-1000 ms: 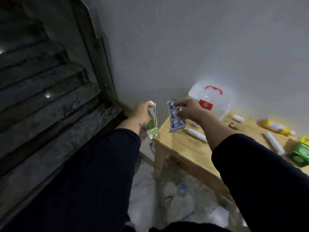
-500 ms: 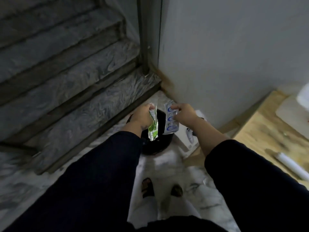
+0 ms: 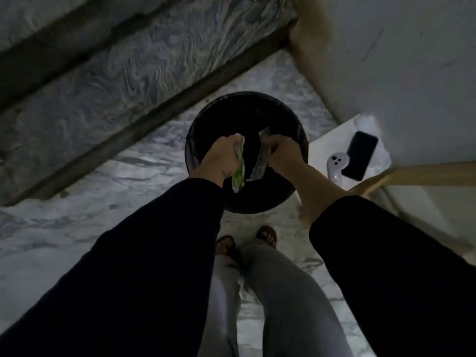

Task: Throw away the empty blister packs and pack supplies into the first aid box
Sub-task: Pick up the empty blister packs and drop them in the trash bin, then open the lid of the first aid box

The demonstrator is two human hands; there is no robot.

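Holding both packs over the black bin (image 3: 203,119) is the step right now. The left hand (image 3: 219,158) is squeezed tight on a green blister pack (image 3: 238,176), which hangs down from the fist. The right hand (image 3: 279,153) is squeezed tight on a silver blister pack (image 3: 258,167), just to the right of the green one. Both packs hang above the dark hole of the bin, which sits on the marble floor (image 3: 77,207) near the bottom stair (image 3: 103,81).

To do this well, I think both hands should stay over the middle of the bin, not near its rim. Then the fingers should open all the way, so the packs fall straight down. These packs are light and flat, so they could flutter sideways or stick to a finger. Letting go low, close to the hole, would help them land inside.

To the right of the bin lies a white board (image 3: 327,150) with a dark phone (image 3: 360,154) and a small white controller (image 3: 337,166) on it. The first aid box is not in view.
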